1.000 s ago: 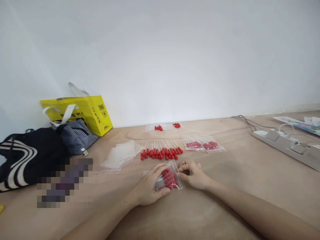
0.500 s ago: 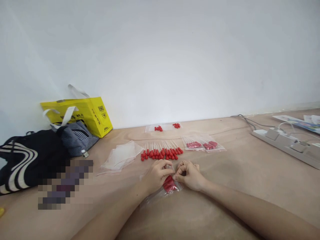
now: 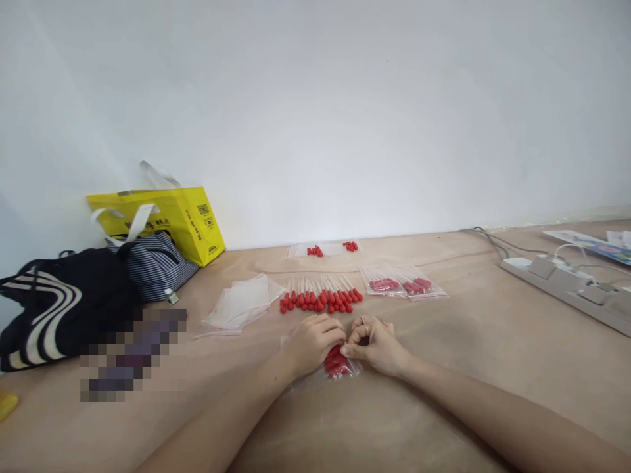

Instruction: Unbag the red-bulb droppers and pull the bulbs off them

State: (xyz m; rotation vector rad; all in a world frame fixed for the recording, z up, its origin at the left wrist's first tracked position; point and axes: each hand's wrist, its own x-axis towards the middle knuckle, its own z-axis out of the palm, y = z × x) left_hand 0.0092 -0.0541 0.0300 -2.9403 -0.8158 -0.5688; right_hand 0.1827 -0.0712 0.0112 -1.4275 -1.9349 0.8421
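Observation:
In front of me a clear zip bag (image 3: 348,373) holds several red-bulbed sticks that look like droppers (image 3: 335,360). My left hand (image 3: 318,341) is closed on the bag's left side, its fingers curled over the upper part. From the right, my right hand (image 3: 372,345) pinches the bag's edge between thumb and bent fingers. The fingertips of both hands nearly meet, and they hide part of the bag. Just beyond my hands lies a row of loose droppers (image 3: 320,301), red bulbs toward me and thin pale stems pointing away.
Flat empty zip bags (image 3: 241,303) lie left of the row. Two filled bags (image 3: 417,286) lie to its right, and more bagged droppers (image 3: 315,251) are by the wall. A yellow bag (image 3: 210,226) and a black bag (image 3: 98,302) stand left; a power strip (image 3: 566,282) lies right.
The view has shifted slightly. My left hand's fingers have come a little lower and closer to the right hand at the bag's upper edge; both hands still grip the bag.

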